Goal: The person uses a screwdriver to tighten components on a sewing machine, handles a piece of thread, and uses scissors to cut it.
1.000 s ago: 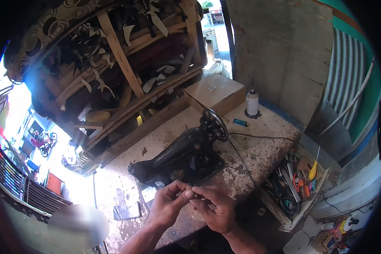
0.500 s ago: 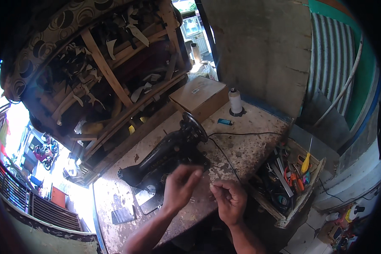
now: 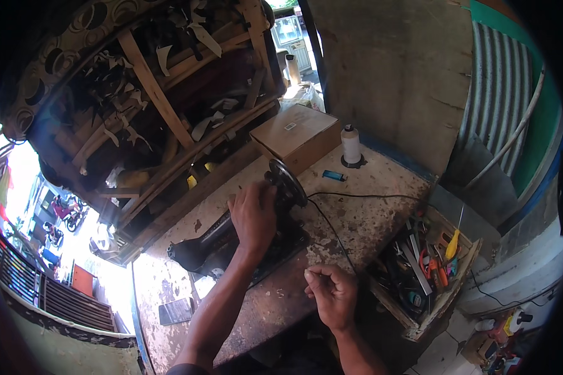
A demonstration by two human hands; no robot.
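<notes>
A black sewing machine (image 3: pixel 216 240) stands on the worn table, its handwheel (image 3: pixel 287 181) toward the back right. My left hand (image 3: pixel 254 219) is over the machine's arm beside the handwheel, back of the hand up. Its fingers are bent but apart, and their tips are partly hidden; I see nothing held. In front of the machine, above the table's near edge, my right hand (image 3: pixel 333 297) is closed in a pinch of thumb and forefinger. Whatever is between those fingertips is too small to make out. A dark cable (image 3: pixel 333 231) passes close behind my right hand.
A cardboard box (image 3: pixel 294 137), a white thread cone (image 3: pixel 351 147) and a blue lighter (image 3: pixel 333 175) are at the table's back. A flat dark rectangular object (image 3: pixel 176 311) lies front left. An open drawer (image 3: pixel 413 334) of tools juts out right. Behind the table leans an upturned wooden-framed seat (image 3: pixel 156 87).
My left hand has moved up and away, from in front of the machine to over its arm by the handwheel. My right hand keeps its pinch almost in place. The view has shifted slightly.
</notes>
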